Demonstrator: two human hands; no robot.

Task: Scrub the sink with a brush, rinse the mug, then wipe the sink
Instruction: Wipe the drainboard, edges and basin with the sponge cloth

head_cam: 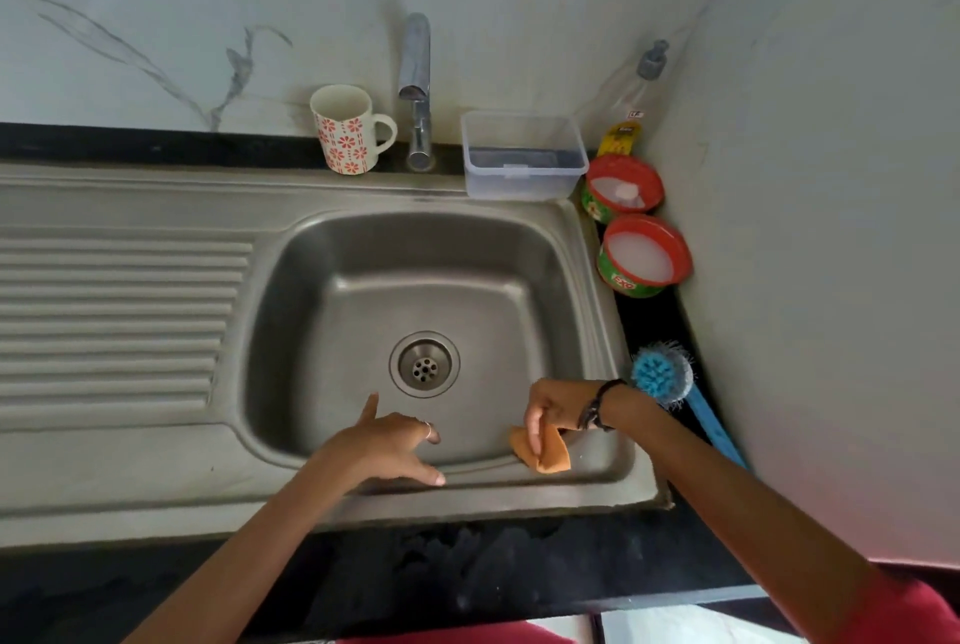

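- step in hand looks like the last one, wiping the sink [592,248]: the right hand [558,407] pinches an orange cloth [545,454] at the near-right corner of the basin, over the front lip.
- cloth hangs bunched from the fingers; its lower end seems to touch the steel rim, hard to be sure.
- left hand [387,446] is spread and holds nothing, fingers straight, hovering over the near edge of the basin; 1 fingertip looks to touch the front rim, cannot tell for sure.
- brush [667,376] lies on the dark worktop [519,570] right of the sink, blue bristle head up by the right wrist, handle running toward the camera. nobody holds it, so scrubbing is judged done.
- mug [345,129] stands upright on the back ledge, just left of the tap [418,87], well apart from both hands; rinsing is likely done too, not provable from here.
- no water runs from the tap; basin looks dull, no clear puddles.
- also there: a clear tub [522,157] right of the tap, 2 red-rimmed pots [644,254] along the right wall.
- next move, my guess: flatten the cloth against the steel and sweep along the front wall and floor toward the drain [424,364]; a bunched cloth covers little, so it needs spreading and firm pressure.
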